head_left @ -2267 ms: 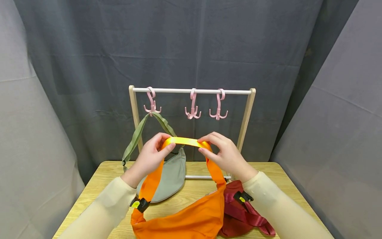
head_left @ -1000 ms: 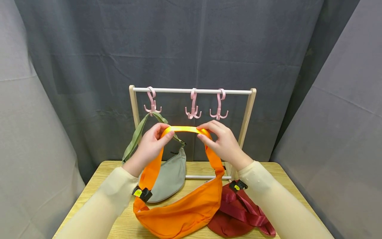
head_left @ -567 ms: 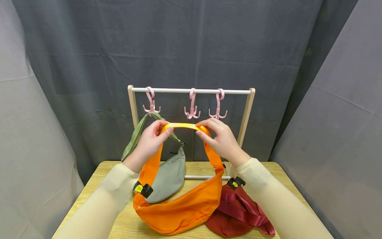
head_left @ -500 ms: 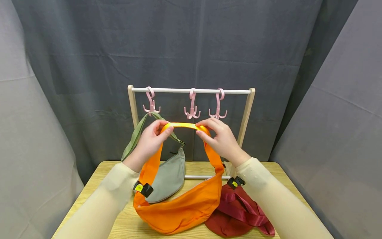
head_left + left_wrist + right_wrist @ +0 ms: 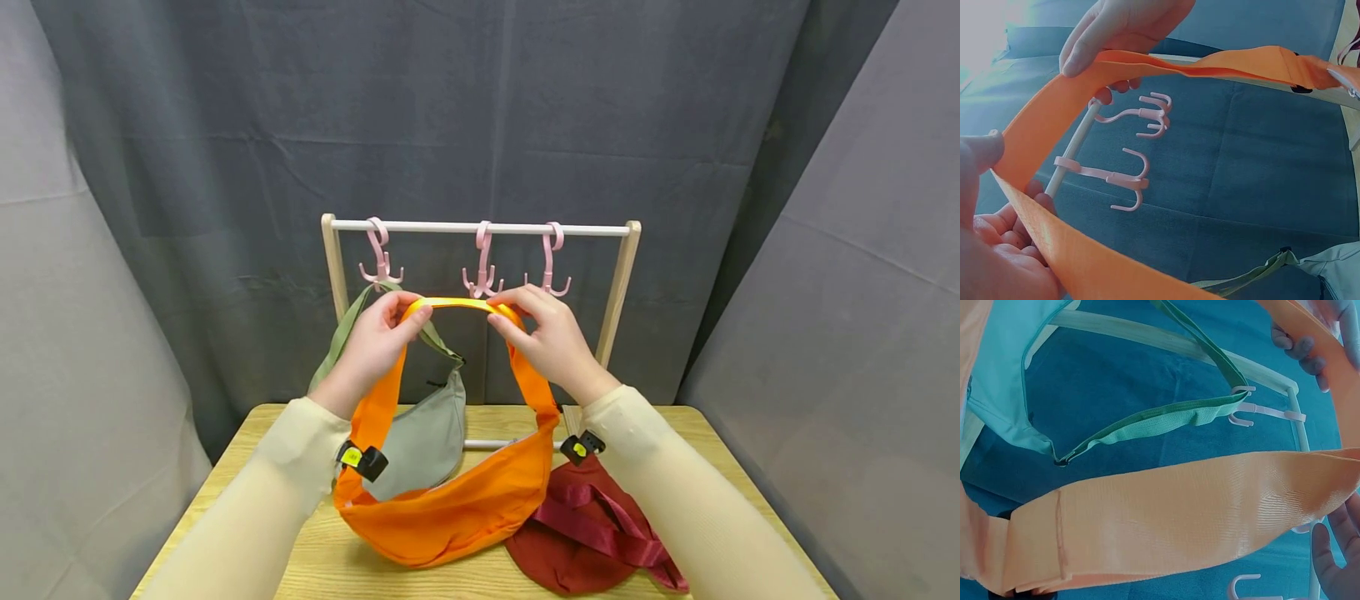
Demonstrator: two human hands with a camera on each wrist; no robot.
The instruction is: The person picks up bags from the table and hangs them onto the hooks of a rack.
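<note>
An orange crossbody bag (image 5: 457, 517) hangs by its wide strap between both hands, its pouch low in front of the rack. My left hand (image 5: 375, 346) pinches the strap on the left between thumb and fingers. On the right, my right hand (image 5: 547, 337) pinches it the same way, leaving a short taut stretch of strap (image 5: 457, 302) between them. In the head view this stretch overlaps just below the middle pink hook (image 5: 482, 258), which carries nothing. The left wrist view shows the strap (image 5: 1041, 134) apart from the hooks behind it.
A wooden rack (image 5: 617, 292) with a white bar (image 5: 450, 227) stands at the back. A grey-green bag (image 5: 423, 442) hangs by its strap from the left pink hook (image 5: 381, 258). The right pink hook (image 5: 550, 258) is bare. A dark red bag (image 5: 570, 533) lies on the table (image 5: 720, 500).
Both hands have risen toward the hooks with the orange bag, lifting its pouch higher in view and uncovering more of the red bag. The grey-green bag stays on its hook.
</note>
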